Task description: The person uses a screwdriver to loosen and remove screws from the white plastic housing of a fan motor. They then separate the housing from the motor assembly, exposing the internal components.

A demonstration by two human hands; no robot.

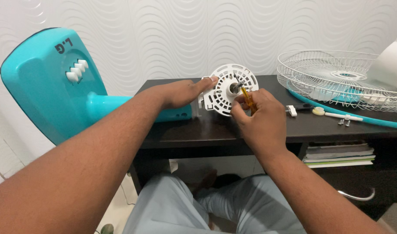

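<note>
Fan base (42, 82): turquoise, with white push-buttons, tipped on its side and hanging off the left edge of the table (215, 130). Only the neck and motor end rest on the dark top. Risk, in my judgement: if your bracing eases, the heavy overhanging end could swing down and drag the whole body off.

Left hand (181, 93): yours, laid flat over the turquoise motor housing (179, 113), fingers stretched out together, fingertips touching the rim of the white disc. It presses rather than grips, so a sideways push from the tool could slide the housing under your palm.

White slotted disc (228, 90): round, upright, at the front of the motor housing near the middle of the table, with the shaft at its centre. It looks like thin plastic; a tip that slips could gouge or crack the ribs.

Right hand (257, 113): yours, fingers pinched around a yellow-handled screwdriver (247, 96), its tip at the hub of the disc. The shank stands at an angle; whether the tip is seated I cannot tell. A skewed tip could jump out toward your left fingertips.

Loose small parts (332, 115): a white cap, a pale knob and small screws, lying right of your right hand. A sweep of your wrist could knock them to the floor.

Wire fan guard (337, 65): white, lying flat at the far right, well apart.
</note>
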